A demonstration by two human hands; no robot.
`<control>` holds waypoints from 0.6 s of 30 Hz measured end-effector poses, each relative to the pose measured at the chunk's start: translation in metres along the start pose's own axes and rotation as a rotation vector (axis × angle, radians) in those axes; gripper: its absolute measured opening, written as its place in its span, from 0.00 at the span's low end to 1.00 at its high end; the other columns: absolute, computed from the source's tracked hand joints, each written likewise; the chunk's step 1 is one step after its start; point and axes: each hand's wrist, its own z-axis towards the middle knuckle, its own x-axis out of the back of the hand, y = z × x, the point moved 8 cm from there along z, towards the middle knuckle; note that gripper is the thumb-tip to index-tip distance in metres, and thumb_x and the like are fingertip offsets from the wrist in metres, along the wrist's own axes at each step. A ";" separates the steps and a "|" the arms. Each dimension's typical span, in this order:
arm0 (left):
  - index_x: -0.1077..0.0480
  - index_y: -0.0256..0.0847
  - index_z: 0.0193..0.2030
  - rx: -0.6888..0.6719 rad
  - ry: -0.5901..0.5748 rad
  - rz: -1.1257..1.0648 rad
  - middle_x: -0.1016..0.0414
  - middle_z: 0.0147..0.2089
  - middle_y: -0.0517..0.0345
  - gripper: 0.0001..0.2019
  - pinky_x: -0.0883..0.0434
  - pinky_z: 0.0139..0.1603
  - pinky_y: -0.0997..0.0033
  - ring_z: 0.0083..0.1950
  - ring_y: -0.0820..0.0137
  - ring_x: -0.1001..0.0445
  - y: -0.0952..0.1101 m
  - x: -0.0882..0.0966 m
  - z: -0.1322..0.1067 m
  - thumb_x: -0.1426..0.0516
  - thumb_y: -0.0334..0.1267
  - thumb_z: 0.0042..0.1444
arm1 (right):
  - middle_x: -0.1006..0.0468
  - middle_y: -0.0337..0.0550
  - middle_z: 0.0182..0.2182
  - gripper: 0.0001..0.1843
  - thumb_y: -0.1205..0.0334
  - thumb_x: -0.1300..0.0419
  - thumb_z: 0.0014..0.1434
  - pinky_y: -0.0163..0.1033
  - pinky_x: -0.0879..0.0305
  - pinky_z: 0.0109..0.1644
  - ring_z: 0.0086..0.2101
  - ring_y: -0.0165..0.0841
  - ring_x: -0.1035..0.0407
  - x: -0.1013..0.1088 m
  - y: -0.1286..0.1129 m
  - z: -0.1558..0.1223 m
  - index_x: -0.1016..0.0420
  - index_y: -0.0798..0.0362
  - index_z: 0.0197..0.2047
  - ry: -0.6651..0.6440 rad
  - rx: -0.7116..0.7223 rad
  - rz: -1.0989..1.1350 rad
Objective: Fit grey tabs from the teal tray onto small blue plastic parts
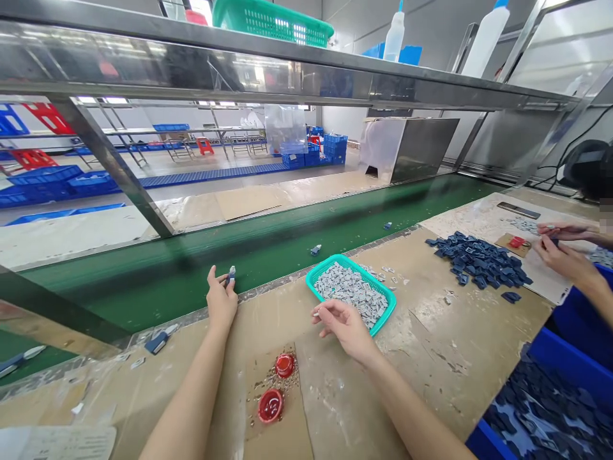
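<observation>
My left hand (pixel 220 297) reaches to the edge of the green conveyor belt (pixel 268 246) and pinches a small blue and grey part (pixel 230 275) between thumb and fingers. My right hand (pixel 342 322) hovers beside the teal basket (pixel 313 273), fingers curled on a small grey piece (pixel 316 313). The basket is full of several small grey pieces (pixel 352 292). Two red caps (pixel 278 386) sit on a cardboard sheet near my forearms.
Two small parts (pixel 315 250) lie on the belt. A pile of blue parts (pixel 481 262) lies to the right, where another person's hands (pixel 558 246) work. Blue bins (pixel 550 396) stand at the right edge. A steel shelf overhead carries a green basket (pixel 272 22) and bottles (pixel 395 35).
</observation>
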 end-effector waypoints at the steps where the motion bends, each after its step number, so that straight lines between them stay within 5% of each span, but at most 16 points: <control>1: 0.57 0.40 0.68 -0.009 0.002 0.002 0.29 0.52 0.45 0.33 0.33 0.51 0.62 0.53 0.60 0.29 0.000 0.000 0.000 0.50 0.36 0.56 | 0.23 0.46 0.35 0.15 0.52 0.37 0.53 0.32 0.31 0.33 0.38 0.34 0.28 -0.008 0.004 -0.003 0.24 0.56 0.36 -0.032 -0.044 0.058; 7: 0.52 0.40 0.65 -0.056 0.007 0.037 0.28 0.50 0.46 0.29 0.32 0.50 0.62 0.50 0.61 0.28 0.004 -0.003 -0.003 0.49 0.36 0.57 | 0.25 0.42 0.29 0.17 0.51 0.35 0.51 0.29 0.35 0.28 0.31 0.29 0.29 -0.029 0.030 -0.015 0.24 0.56 0.38 -0.093 -0.208 0.214; 14: 0.42 0.39 0.60 -0.164 -0.027 0.135 0.28 0.49 0.46 0.23 0.34 0.50 0.57 0.51 0.56 0.31 0.020 -0.008 -0.010 0.51 0.35 0.57 | 0.26 0.40 0.26 0.22 0.49 0.37 0.52 0.33 0.34 0.31 0.25 0.26 0.34 -0.032 0.055 -0.018 0.23 0.57 0.44 -0.117 -0.172 -0.211; 18: 0.39 0.38 0.57 -0.219 -0.037 0.184 0.29 0.47 0.44 0.21 0.33 0.47 0.56 0.51 0.54 0.33 0.028 -0.009 -0.015 0.52 0.31 0.56 | 0.24 0.43 0.24 0.20 0.51 0.32 0.44 0.33 0.35 0.27 0.23 0.29 0.32 -0.030 0.068 -0.021 0.23 0.60 0.35 -0.025 -0.266 -0.221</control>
